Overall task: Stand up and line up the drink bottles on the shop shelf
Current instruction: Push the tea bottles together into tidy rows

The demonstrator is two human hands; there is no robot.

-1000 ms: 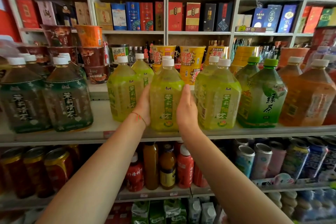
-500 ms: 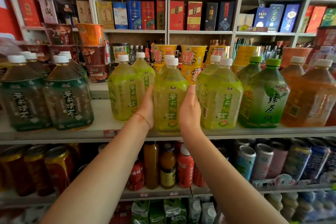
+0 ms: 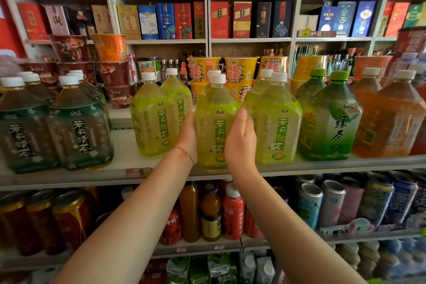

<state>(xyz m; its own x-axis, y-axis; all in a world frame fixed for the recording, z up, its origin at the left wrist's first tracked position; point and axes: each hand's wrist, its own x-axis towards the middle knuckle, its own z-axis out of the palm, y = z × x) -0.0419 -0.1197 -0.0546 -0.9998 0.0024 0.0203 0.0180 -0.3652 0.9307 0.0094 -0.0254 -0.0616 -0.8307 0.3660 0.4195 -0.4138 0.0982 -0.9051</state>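
Right now we are reaching both forearms up to the shop shelf point(image 3: 129, 163), and we are holding one yellow-green tea bottle point(image 3: 215, 127) between our palms. Our left hand point(image 3: 189, 137) is pressing its left side and our right hand point(image 3: 239, 143) is wrapping its right side, fingers curled around the edge, so both hands are clamped on that one bottle. It is standing upright at the shelf's front lip, just ahead of its neighbours.

As we are judging it, most of the job is already looking done: the left yellow-green bottle point(image 3: 153, 120) and the right yellow-green bottle point(image 3: 275, 122) are standing upright on either side, each with a twin behind. Farther out, the dark tea bottles point(image 3: 78, 127), the green tea bottle point(image 3: 332, 120) and the orange tea bottle point(image 3: 391, 120) are also standing. What seems left is squaring our bottle into the front row; a gap is still showing beside the dark ones.
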